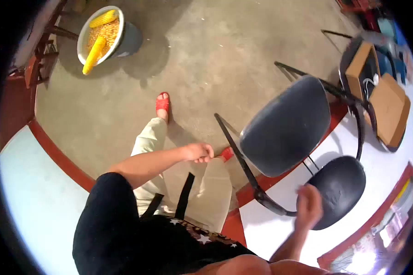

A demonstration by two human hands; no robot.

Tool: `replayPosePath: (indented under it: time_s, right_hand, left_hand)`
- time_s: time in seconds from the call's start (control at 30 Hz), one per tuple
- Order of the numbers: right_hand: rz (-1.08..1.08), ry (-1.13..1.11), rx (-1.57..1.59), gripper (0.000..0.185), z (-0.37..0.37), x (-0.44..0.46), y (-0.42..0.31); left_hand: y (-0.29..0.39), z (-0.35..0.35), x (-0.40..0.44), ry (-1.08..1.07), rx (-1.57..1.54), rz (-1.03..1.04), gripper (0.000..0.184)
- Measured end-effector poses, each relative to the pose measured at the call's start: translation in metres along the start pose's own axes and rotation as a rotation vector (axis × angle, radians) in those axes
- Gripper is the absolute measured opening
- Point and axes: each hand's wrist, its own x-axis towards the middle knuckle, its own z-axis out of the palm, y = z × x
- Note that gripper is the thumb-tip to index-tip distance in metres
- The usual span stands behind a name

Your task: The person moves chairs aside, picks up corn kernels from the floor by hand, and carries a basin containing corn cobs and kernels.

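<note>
Yellow kernels [108, 33] fill the bucket [131, 42] I see on the concrete floor [215, 55] at far left, well apart from both hands. One cob [103, 19] lies on them; another cob [94, 54] juts over the edge, and I judge a knock against the bucket could tip it out. Next comes a red sandal [162, 105], then the left hand [199, 152], fingers curled; I cannot tell whether its grip pinches anything. Further right stands the black chair [284, 128], its arm near the legs, where a careless step could catch. The right hand [309, 206] overlaps the smaller pad [342, 192]; blur hides its grip and any contact, so a swing might bruise knuckles there. A cardboard box [387, 107] lies beyond.
</note>
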Motion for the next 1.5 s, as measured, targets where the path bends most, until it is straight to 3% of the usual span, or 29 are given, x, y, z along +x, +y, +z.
replayPosePath:
  time_s: [0.03,0.07,0.1,0.13,0.17,0.2,0.23,0.27,0.33,0.4,0.43,0.5,0.63,0.73,0.8,0.93,1.07,1.27,1.33,1.4,1.5]
  right_hand:
    - [-0.027,-0.144,0.088,0.019,0.038,0.016,-0.038]
    - [0.099,-0.291,0.275,0.019,0.078,0.026,-0.063]
    - [-0.005,-0.370,0.276,0.019,0.118,0.038,-0.079]
    - [-0.100,-0.447,0.266,0.020,0.155,0.051,-0.090]
    - [0.003,-0.495,0.320,0.020,0.194,0.060,-0.098]
    - [0.105,-0.539,0.374,0.020,0.235,0.071,-0.099]
    - [0.061,-0.521,0.377,0.021,0.279,0.081,-0.084]
    - [0.023,-0.503,0.379,0.021,0.318,0.089,-0.070]
    - [0.292,-0.680,0.378,0.021,0.376,0.118,-0.066]
    - [0.348,-0.655,0.421,0.017,0.450,0.136,-0.012]
    - [0.414,-0.617,0.470,0.014,0.485,0.141,0.018]
    - [0.374,-0.551,0.406,0.012,0.542,0.162,0.059]
    - [0.209,-0.392,0.067,0.011,0.656,0.212,0.161]
    - [0.264,-0.338,0.103,0.020,0.659,0.237,0.129]
    - [0.237,-0.300,-0.148,0.021,0.663,0.245,0.098]
    - [0.152,-0.184,-0.181,0.023,0.677,0.245,0.109]
    - [0.114,-0.281,-0.260,0.027,0.682,0.248,0.116]
    - [-0.004,-0.421,-0.485,0.027,0.680,0.262,0.103]
    - [-0.006,-0.438,-0.505,0.026,0.674,0.264,0.087]
    - [0.079,-0.495,-0.553,0.028,0.667,0.268,0.068]
    - [0.020,-0.491,-0.525,0.028,0.668,0.266,0.076]
  left_hand:
    - [0.003,-0.030,-0.023,0.015,-0.013,0.007,0.015]
    - [0.005,-0.061,-0.046,0.058,0.015,0.118,0.014]
    - [0.006,-0.087,-0.066,0.095,0.043,0.226,0.014]
    - [0.011,-0.117,-0.087,0.216,0.322,0.335,0.015]
    - [-0.008,-0.157,-0.096,0.159,0.109,0.594,0.016]
    - [-0.006,-0.186,-0.111,0.285,0.176,0.446,0.017]
    - [-0.004,-0.212,-0.124,0.406,0.242,0.291,0.019]
    - [-0.010,-0.235,-0.128,0.539,0.102,0.260,0.017]
    - [-0.028,-0.283,-0.119,0.663,-0.054,0.221,0.016]
    - [-0.055,-0.330,-0.090,1.049,0.414,0.259,0.020]
    - [-0.060,-0.341,-0.080,1.044,0.408,0.242,0.020]
    - [-0.055,-0.367,-0.047,1.224,0.475,-0.040,0.027]
    - [-0.089,-0.429,0.040,1.355,0.527,-0.089,0.033]
    - [-0.115,-0.478,0.093,1.372,0.727,-0.105,0.027]
    - [-0.121,-0.487,0.107,1.383,0.752,-0.101,0.026]
    - [-0.121,-0.487,0.111,1.430,0.797,-0.106,0.022]
    - [-0.117,-0.490,0.109,1.328,0.833,-0.148,0.021]
    - [-0.118,-0.494,0.106,1.320,0.935,-0.038,0.024]
    - [-0.112,-0.488,0.105,1.423,0.796,-0.031,0.025]
    - [-0.100,-0.485,0.105,1.445,0.804,-0.017,0.025]
    - [-0.099,-0.485,0.113,1.480,0.881,0.034,0.023]
